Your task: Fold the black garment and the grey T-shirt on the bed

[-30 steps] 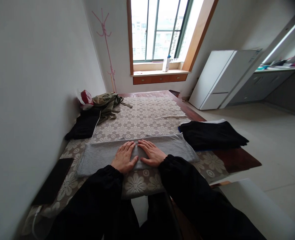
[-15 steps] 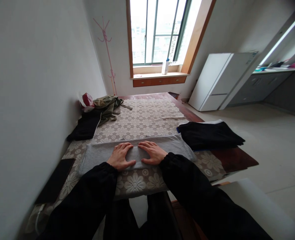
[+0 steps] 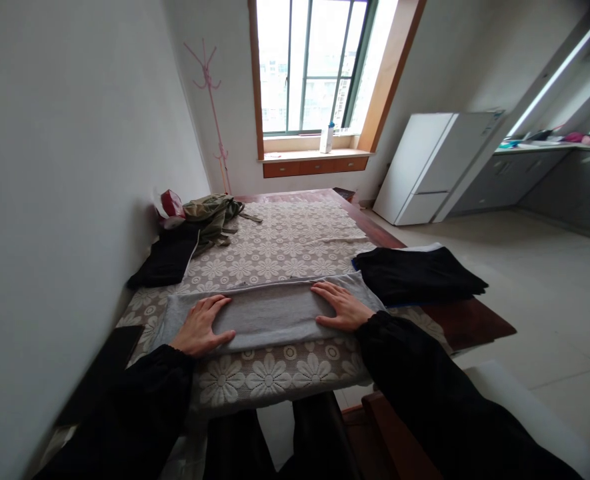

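Note:
A grey garment, folded into a long flat strip of cloth (image 3: pixel 269 312), lies across the near part of the table. My left hand (image 3: pixel 203 325) rests flat on its left portion, fingers spread and thumb pointing right. On the right portion lies my right hand (image 3: pixel 343 307), palm down, with its thumb held away from the fingers. Neither hand grasps the cloth; both press on its top surface. Its exact kind cannot be told while folded. Just beyond its right end is a pile of folded dark clothes (image 3: pixel 419 275) with a white edge showing at the back.
A floral lace tablecloth (image 3: pixel 285 243) covers the wooden table (image 3: pixel 469 323). Along the left wall lie a black folded cloth (image 3: pixel 167 259), an olive backpack (image 3: pixel 215 217), a red and white bag (image 3: pixel 171 205) and a dark flat object (image 3: pixel 102 373). A fridge (image 3: pixel 425 167) stands beyond.
My hands have slid apart over the grey cloth, the left one leftward and the right one rightward. The cloth between them now looks smoother and more exposed. The camera view has shifted slightly.

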Demonstrator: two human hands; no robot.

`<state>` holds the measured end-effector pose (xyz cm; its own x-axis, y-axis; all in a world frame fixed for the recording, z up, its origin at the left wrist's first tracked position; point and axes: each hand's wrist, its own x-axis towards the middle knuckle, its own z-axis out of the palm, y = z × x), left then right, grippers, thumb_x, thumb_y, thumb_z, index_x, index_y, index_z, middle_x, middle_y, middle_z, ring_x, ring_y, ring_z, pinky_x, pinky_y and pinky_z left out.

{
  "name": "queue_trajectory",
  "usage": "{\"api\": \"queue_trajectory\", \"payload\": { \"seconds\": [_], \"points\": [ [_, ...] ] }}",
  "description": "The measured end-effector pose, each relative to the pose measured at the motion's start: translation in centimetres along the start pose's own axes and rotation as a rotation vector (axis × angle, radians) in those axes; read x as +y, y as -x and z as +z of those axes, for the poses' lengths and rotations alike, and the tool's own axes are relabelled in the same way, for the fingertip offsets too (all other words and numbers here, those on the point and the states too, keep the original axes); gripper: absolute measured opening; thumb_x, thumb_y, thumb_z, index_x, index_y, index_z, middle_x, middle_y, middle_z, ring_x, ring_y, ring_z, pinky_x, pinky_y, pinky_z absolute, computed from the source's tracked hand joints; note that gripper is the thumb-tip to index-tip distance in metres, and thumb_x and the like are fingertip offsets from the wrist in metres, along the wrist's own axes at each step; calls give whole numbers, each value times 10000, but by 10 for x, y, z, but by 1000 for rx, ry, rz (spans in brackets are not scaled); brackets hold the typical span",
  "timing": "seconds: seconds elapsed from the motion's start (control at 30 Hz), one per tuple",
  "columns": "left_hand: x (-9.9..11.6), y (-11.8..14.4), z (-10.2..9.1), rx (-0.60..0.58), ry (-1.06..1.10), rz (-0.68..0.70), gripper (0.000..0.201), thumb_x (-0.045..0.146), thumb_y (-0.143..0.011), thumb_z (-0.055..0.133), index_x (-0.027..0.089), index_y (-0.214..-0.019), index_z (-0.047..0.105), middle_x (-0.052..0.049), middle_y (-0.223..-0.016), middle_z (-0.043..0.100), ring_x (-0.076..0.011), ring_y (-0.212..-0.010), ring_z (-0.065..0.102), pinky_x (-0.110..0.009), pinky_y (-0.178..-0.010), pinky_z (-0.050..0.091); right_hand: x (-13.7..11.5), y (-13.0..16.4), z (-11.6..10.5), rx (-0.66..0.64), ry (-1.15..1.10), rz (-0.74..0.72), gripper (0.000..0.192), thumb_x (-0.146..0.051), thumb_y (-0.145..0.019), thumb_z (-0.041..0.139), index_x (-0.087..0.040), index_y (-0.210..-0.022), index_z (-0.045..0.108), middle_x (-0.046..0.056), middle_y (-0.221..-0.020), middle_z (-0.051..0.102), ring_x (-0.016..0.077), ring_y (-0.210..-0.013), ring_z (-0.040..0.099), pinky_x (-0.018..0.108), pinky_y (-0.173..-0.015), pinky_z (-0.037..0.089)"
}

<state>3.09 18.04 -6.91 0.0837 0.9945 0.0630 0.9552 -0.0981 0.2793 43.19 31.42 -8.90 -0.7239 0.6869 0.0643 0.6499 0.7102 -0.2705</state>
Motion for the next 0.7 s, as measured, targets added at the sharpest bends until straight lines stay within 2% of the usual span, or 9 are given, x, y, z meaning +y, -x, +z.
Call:
{"api": "queue_trajectory", "payload": {
  "seconds": [0.2,0.27,0.33,0.4,0.47,0.57,0.63,0.7],
  "points": [
    [-20,13,-10,-21,-35,-43,729,539,-808,639,232,-1462,535,-108,-1524,532,-333,-1396,474,-491,-1160,374,19,18,-6,35,75,47,755,-546,-869,605,-185,-1521,483,119,-1590,472,302,-1482,389,483,-1200,333],
    [-18,15,-15,-40,-37,-63,709,509,-807,630,225,-1451,544,-109,-1522,537,-330,-1393,482,-489,-1153,383,23,21,-12,28,101,79,738,-532,-856,627,-184,-1496,510,122,-1573,491,312,-1469,402,481,-1187,351],
    [-5,12,-17,-58,-42,-74,666,461,-795,632,231,-1417,573,-107,-1508,552,-333,-1382,491,-498,-1139,393,17,17,-17,12,116,95,725,-503,-828,668,-171,-1460,543,139,-1541,521,326,-1439,432,473,-1170,372],
    [19,3,-16,-83,-32,-36,609,433,-784,638,252,-1365,610,-96,-1483,575,-330,-1364,503,-494,-1120,407,-3,4,-20,-6,103,66,713,-459,-803,702,-179,-1443,554,146,-1501,551,328,-1393,474,460,-1144,402],
    [51,-11,-11,-136,5,62,584,456,-786,646,265,-1338,624,-82,-1472,586,-316,-1354,506,-466,-1107,421,-34,-16,-19,-39,56,-12,718,-428,-791,723,-202,-1448,542,138,-1484,555,319,-1355,503,447,-1109,433],
    [91,-35,-3,-182,-1,139,659,499,-749,683,260,-1357,603,-83,-1467,581,-326,-1347,500,-476,-1091,431,-83,-47,-12,-115,13,-93,742,-457,-762,762,-219,-1430,545,133,-1481,541,345,-1334,501,498,-1054,464],
    [104,-46,0,-184,-22,125,684,516,-737,688,256,-1363,593,-93,-1450,586,-340,-1329,510,-500,-1065,444,-103,-61,-9,-144,17,-67,736,-487,-753,774,-234,-1408,556,131,-1458,551,364,-1323,495,536,-1020,473],
    [104,-50,0,-186,-28,113,695,533,-733,690,264,-1365,588,-94,-1449,582,-345,-1322,513,-507,-1048,453,-108,-66,-9,-169,20,-35,741,-506,-744,786,-249,-1401,557,131,-1462,543,370,-1326,486,543,-1005,475]
  ]
}}
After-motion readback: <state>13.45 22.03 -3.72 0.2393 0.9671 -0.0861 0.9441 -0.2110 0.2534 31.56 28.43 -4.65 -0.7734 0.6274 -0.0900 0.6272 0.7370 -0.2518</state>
